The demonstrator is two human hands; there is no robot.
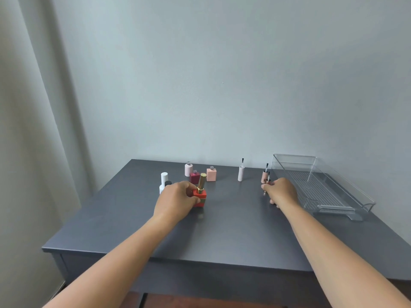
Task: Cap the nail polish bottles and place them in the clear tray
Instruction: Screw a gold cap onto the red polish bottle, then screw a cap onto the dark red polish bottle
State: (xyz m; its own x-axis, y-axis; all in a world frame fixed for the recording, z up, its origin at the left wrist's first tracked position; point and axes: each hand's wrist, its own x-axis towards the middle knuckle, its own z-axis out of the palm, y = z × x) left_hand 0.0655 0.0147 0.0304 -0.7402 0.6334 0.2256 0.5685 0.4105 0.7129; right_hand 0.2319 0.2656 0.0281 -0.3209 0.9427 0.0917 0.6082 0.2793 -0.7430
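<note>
Gripping the red bottle on the table while the other hand held a loose brush cap.
The left hand had its fingers curled round the red bottle, which stood upright with its gold cap on. The right hand pinched the slim brush cap, bristles up, in its fingers, near the clear tray. Three uncapped bottles stood behind the red one, well apart from the tray.

Legible markings, nil entry: no text, label, brand or number can be read on the red bottle, the other nail polish bottles, the brush caps, the clear tray or the grey table.
</note>
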